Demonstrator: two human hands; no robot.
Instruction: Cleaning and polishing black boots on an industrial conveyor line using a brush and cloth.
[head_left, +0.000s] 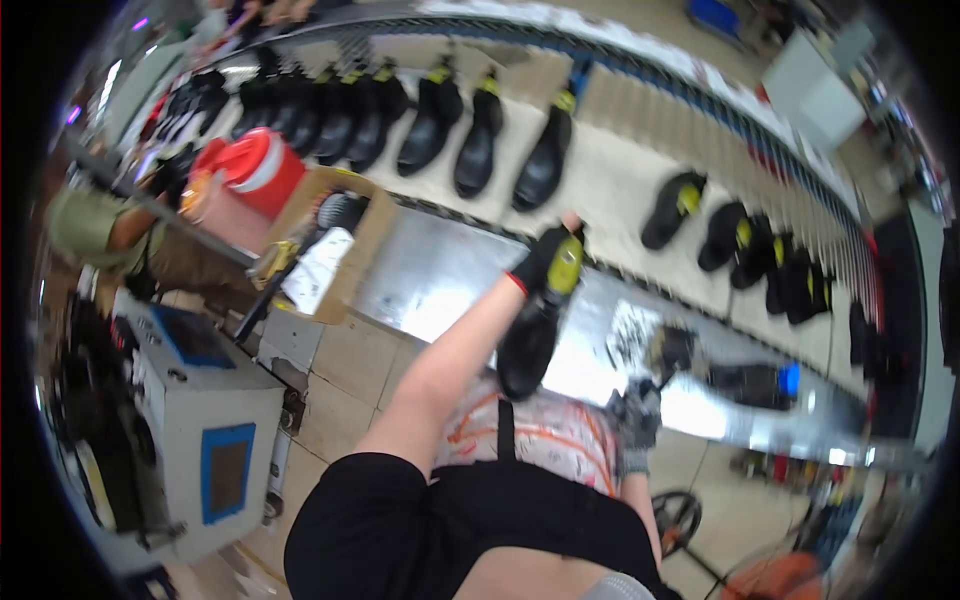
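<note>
Black boot with a yellow-green patch (pixel 530 345) hangs over the near edge of a shiny silver metal surface (pixel 430 270), its toe pointing toward the person and its patch at the far end. The left hand (pixel 543 260), in a black glove with a red cuff, is clamped on the boot's ankle end. The right hand (pixel 637 418), in a grey glove, is at the surface's near edge, right of the boot; whether its fingers close on anything I cannot tell. Just beyond it on the surface is a small dark, blurred object (pixel 673 348), and toward the right end lies a dark object with a bright blue tip (pixel 752 383). By the left end stands an open brown cardboard box (pixel 372 240) containing a white sheet (pixel 320 268), with a red jug with a white band (pixel 262 168) beside it. Along the far edge runs a cream belt (pixel 612 205), bearing similar black boots (pixel 545 165) in a row.
</note>
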